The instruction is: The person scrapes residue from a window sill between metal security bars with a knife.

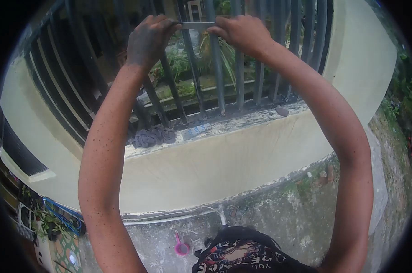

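Note:
My left hand (152,40), darkly smudged over its back, is closed on one end of a thin grey strip (197,25). The fingers of my right hand (243,32) pinch the other end. The strip is stretched almost level between both hands, across the upright dark metal bars (213,68) of a fence. Its material is not clear from here. Both arms reach up and forward. Below the bars, a crumpled grey cloth (153,137) lies on the wall ledge (242,122) beside a pale blue-and-white packet (197,131).
A dark flat stone (282,111) rests farther right on the ledge. The low cream wall (224,168) stands before me. On the concrete ground (278,223) are a pink dipper (181,247) and a white pipe (222,215). Plants (183,63) grow behind the bars.

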